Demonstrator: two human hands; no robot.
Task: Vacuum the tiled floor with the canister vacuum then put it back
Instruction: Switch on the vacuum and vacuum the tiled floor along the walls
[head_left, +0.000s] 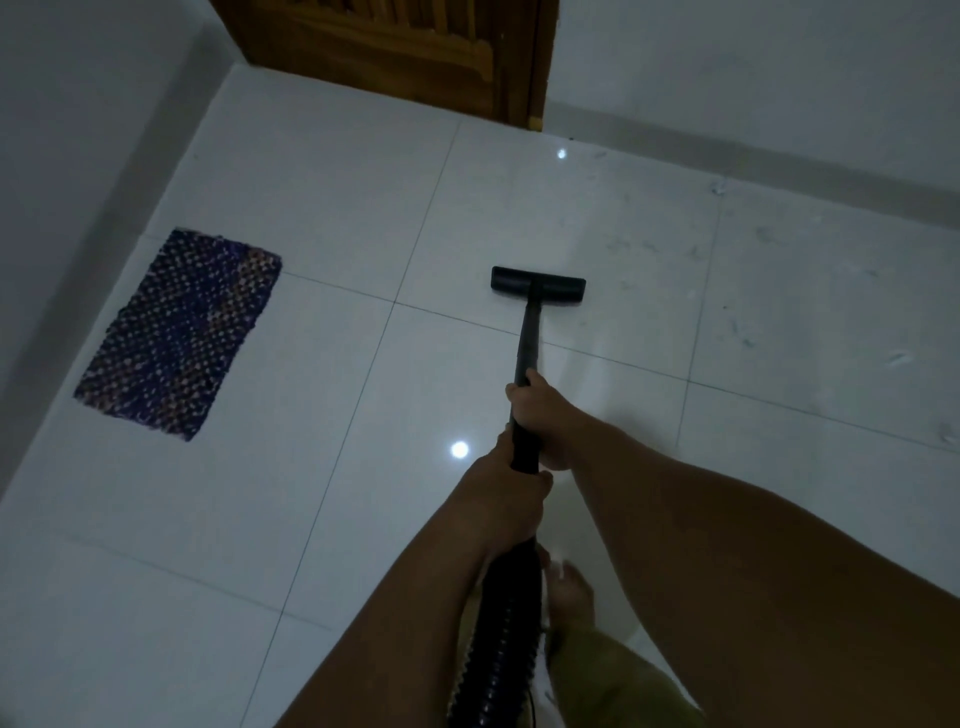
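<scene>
Both hands on black vacuum wand (524, 353): right hand (537, 415) wraps it higher up, left hand (506, 499) wraps lower end by ribbed hose (498, 649); each grip closed round the tube. Floor nozzle (538, 283) flat on white tiled floor (311, 493), mid-room. Woven mat (179, 332) lies left by wall. Wooden door (395, 52) ahead. Canister out of view.

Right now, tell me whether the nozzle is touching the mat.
Apart. The head view shows bare tile floor plainly between the nozzle and the mat.
</scene>
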